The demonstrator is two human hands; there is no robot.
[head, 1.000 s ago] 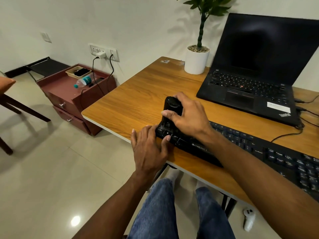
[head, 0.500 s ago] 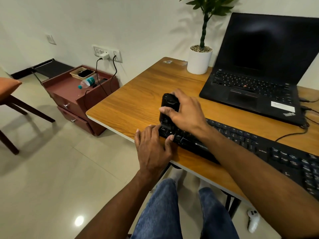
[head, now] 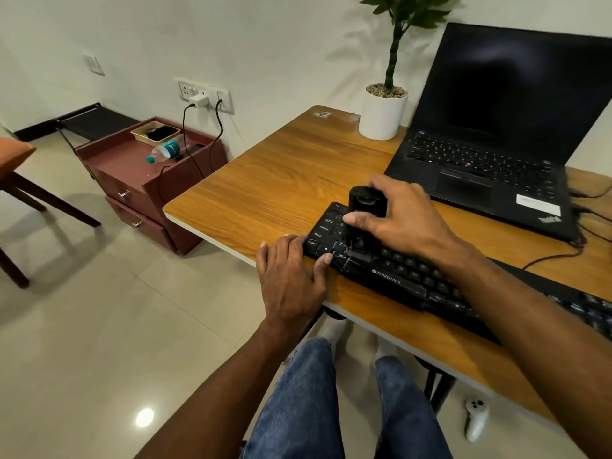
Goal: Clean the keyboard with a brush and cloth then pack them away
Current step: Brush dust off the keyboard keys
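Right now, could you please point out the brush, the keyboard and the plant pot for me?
brush (head: 366,207), head view, on its black handle.
keyboard (head: 397,279), head view, on its front edge by the logo.
plant pot (head: 381,117), head view, on its white wall.

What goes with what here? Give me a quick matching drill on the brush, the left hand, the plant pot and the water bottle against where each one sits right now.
Things:
1. brush
2. left hand
3. plant pot
4. water bottle

Places:
A. lying on the red drawer cabinet
B. resting on the keyboard at its left end
C. gripped by the right hand, bristles on the keys
D. standing at the back of the desk, beside the laptop

Pairs: 1-C, 2-B, 3-D, 4-A
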